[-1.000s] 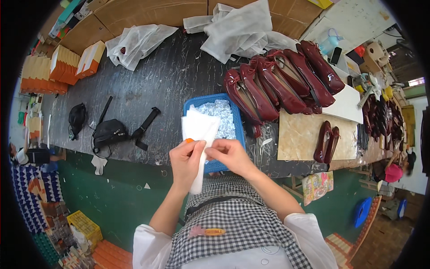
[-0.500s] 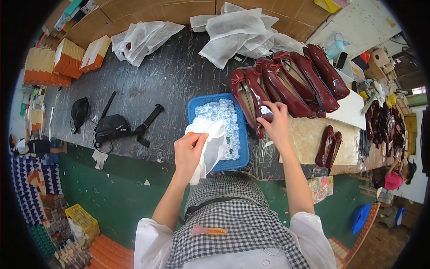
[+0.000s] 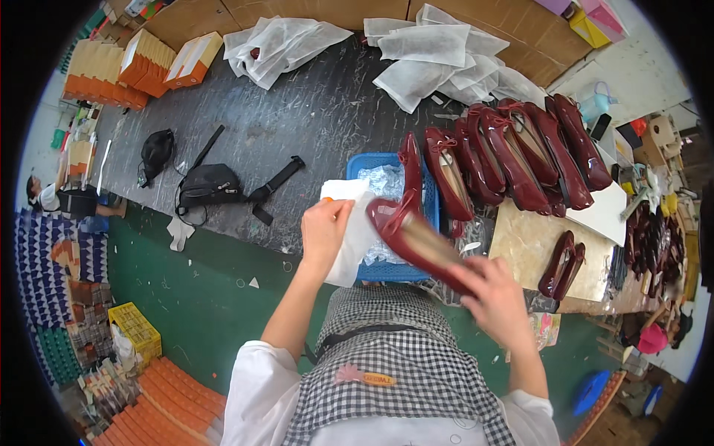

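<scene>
My left hand (image 3: 326,232) is closed on the edge of a white fabric bag (image 3: 352,241), with something small and orange at the fingertips. My right hand (image 3: 497,296) grips a dark red ballet flat (image 3: 413,239) by its heel end; its bow and toe point at the bag. The shoe is smeared by motion. Just behind it a second red flat (image 3: 410,167) shows upright over the basket; whether my right hand holds that one too, I cannot tell. Below them is a blue basket (image 3: 363,160) of crumpled clear plastic packets (image 3: 387,181).
More red flats (image 3: 513,152) lie in a row to the right, and a small pair (image 3: 561,265) sits on a tan board. White fabric bags (image 3: 439,56) are heaped at the back. A black pouch (image 3: 210,184) and straps lie left, near orange-and-tan boxes (image 3: 145,63).
My right hand has taken a red flat from the near end of the row and brought it toward the bag. My left hand still holds the bag. The whole view has shifted somewhat.
</scene>
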Demonstrator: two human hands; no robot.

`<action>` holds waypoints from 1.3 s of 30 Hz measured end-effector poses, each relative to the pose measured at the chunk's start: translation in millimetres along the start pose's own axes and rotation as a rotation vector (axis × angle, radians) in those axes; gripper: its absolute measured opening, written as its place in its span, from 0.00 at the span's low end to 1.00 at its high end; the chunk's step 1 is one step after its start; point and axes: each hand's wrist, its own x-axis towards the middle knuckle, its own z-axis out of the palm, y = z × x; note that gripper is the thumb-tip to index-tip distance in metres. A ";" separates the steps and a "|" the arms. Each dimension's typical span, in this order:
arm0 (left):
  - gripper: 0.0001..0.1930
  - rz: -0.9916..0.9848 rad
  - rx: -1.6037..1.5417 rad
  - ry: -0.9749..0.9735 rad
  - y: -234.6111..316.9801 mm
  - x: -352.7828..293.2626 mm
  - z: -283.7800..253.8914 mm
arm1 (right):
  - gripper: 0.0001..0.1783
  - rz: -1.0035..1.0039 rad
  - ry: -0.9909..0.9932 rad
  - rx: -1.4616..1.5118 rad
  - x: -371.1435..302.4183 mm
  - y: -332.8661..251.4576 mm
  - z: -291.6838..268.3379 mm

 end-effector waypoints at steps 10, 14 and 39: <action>0.08 -0.104 -0.224 0.344 29.0 -33.2 -90.2 | 0.22 -0.133 0.167 1.362 190.7 -77.4 103.2; 0.11 -0.177 -0.350 0.295 12.8 -35.9 -93.1 | 0.14 -0.123 -0.156 1.329 183.6 -113.6 125.9; 0.05 0.060 -0.263 -0.119 14.1 -30.9 -48.9 | 0.30 0.222 -0.334 0.750 70.7 -57.8 72.1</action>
